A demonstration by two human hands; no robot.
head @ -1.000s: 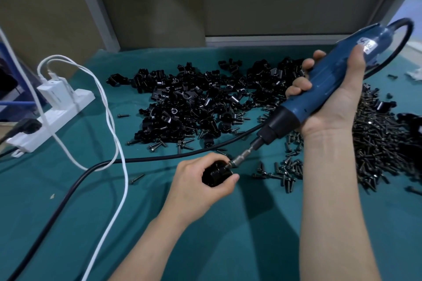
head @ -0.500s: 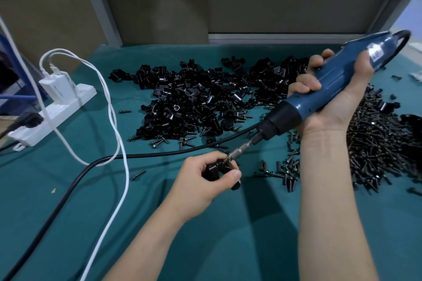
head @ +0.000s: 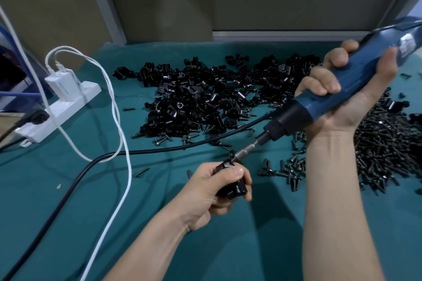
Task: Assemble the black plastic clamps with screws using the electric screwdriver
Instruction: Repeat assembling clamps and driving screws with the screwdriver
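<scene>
My left hand (head: 206, 191) grips 1 black plastic clamp (head: 230, 180) at center; right hand (head: 349, 98) clutches the blue electric screwdriver (head: 328, 96). I'd hold the bit square to the screw.

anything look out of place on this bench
Slightly: the thick black power cord lies across the teal mat right beside the pile of black plastic clamps, and a lone black screw lies apart from the screw heap.

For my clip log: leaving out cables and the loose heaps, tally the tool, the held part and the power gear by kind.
screwdriver, in the right hand: 1
clamp, in the left hand: 1
power strip: 1
white charger: 1
black plug: 1
Total: 5
</scene>
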